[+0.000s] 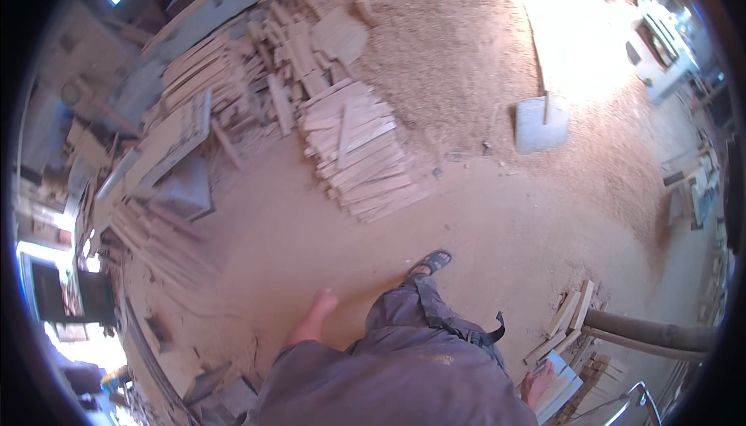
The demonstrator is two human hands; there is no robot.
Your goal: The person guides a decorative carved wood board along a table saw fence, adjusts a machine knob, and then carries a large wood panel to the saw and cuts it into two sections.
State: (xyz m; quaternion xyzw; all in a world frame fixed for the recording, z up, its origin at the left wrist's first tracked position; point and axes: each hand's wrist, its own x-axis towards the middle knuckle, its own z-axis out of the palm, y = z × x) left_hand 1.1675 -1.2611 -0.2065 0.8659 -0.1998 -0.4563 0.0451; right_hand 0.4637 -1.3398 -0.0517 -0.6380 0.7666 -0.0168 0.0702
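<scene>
My left hand hangs beside my body over the dusty floor, with nothing visible in it. Its fingers are blurred and turned away, so their pose does not show. At my right side, low in the picture, is my right hand. It overlaps some pale flat boards in view; whether it touches them I cannot tell. The fingers of this hand look partly bent but are too small and unclear to read. One foot in a dark sandal is on the floor ahead of me.
Ahead lies a loose pile of wooden slats, with more stacked wood behind it. Sawdust covers the far floor, where a shovel lies. A thick round post and short wood pieces are at right.
</scene>
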